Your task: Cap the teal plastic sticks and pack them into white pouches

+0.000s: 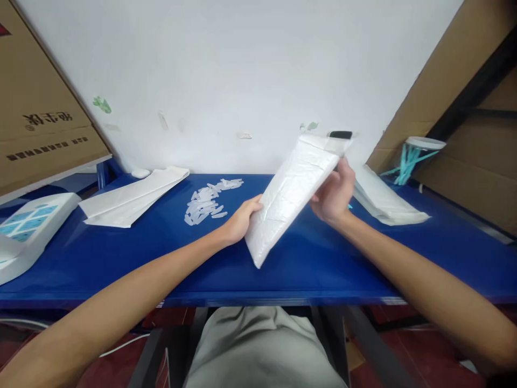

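A long white plastic bag point(288, 188), wrinkled and fairly flat, is held tilted above the table, its lower corner pointing toward me. My left hand point(244, 218) grips its lower left edge, the thumb on the front face. Near the upper right end, my right hand point(337, 188) has its fingers curled at the bag's edge, partly hidden behind it. A small black piece point(340, 134) shows at the top by a clear-looking flap; I cannot make out what it is. Several small translucent strips point(204, 202) lie in a loose pile left of the bag.
On the blue table point(169, 269) lie flat white bags point(133, 196) at left and more white packaging point(385, 199) at right. A white device with blue panels point(36, 226) stands far left. A clear tub with turquoise strips point(416, 159) is at right. Cardboard point(48, 108) borders the left.
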Available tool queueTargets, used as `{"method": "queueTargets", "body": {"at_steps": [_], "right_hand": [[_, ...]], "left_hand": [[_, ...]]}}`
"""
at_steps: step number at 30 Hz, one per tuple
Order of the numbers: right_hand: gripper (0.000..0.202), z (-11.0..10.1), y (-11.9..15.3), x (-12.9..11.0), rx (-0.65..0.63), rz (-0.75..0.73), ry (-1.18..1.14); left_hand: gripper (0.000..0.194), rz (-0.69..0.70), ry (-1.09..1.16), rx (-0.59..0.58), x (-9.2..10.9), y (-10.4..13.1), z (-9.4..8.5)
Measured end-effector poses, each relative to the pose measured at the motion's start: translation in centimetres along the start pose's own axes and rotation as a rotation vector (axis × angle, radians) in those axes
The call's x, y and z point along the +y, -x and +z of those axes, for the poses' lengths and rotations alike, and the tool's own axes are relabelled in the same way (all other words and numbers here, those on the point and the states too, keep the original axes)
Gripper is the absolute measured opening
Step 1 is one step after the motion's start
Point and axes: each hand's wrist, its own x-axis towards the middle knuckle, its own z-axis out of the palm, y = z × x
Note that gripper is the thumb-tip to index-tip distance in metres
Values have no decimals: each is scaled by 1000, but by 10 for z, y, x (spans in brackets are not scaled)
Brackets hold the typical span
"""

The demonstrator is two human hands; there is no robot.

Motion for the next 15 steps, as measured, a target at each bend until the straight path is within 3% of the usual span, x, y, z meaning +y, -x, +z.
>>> {"method": "queueTargets", "body": {"at_steps": [3, 5, 10, 13, 15], "right_hand": [[88, 9, -1, -7, -150, 152, -182], [86, 12, 2, -13, -289, 256, -227], [76, 5, 12, -32, -761, 499, -246], [71, 5, 15, -35, -932, 504, -136], [76, 8, 16, -38, -948, 448, -69]], "left_hand": [[44, -63, 1, -52, 5, 0, -3], [34, -52, -77, -90, 8, 1, -6], [18, 18, -315, -173, 10, 2, -10], [19, 31, -318, -162, 7, 2, -9], [20, 46, -273, -113, 4, 1, -9]]}}
